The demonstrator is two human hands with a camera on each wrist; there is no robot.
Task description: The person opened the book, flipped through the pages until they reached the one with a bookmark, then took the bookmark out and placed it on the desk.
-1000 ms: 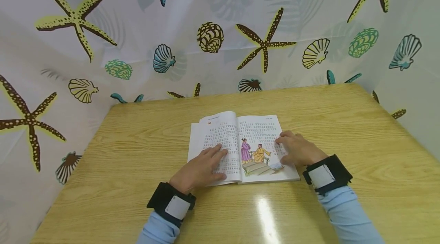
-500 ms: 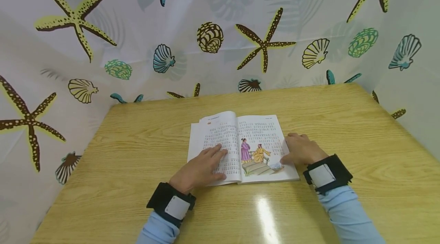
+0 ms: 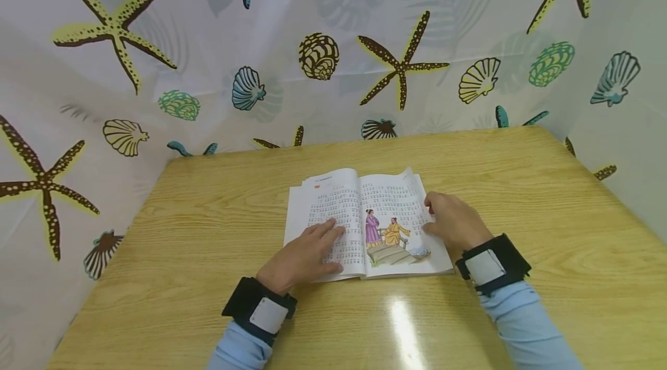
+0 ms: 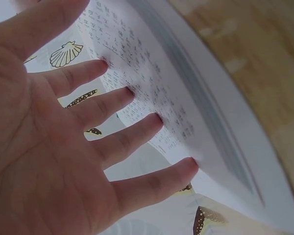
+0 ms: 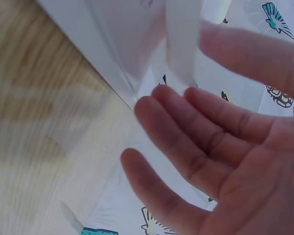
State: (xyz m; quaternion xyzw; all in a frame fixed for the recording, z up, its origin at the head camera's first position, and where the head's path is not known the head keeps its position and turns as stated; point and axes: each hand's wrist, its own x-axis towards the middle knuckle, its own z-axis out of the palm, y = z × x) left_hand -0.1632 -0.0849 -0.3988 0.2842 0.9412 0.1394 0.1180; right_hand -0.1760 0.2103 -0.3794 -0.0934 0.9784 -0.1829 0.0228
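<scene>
An open book lies on the wooden table, with printed text on both pages. A picture of two robed figures fills the lower part of its right page. My left hand rests on the left page, fingers spread; the left wrist view shows its fingertips touching the paper. At the right edge, my right hand pinches a page between thumb and fingers. That page's upper corner stands raised, showing another page beneath. In the right wrist view the lifted page bends between thumb and fingertips.
The wooden table reaches out on all sides of the book. Behind it hangs a white curtain printed with starfish and shells. Both wrists wear black bands over light blue sleeves.
My right hand's fingers have slid off the right page to its edge and lifted it, so its upper corner now curls up. The left hand has stayed in place.
</scene>
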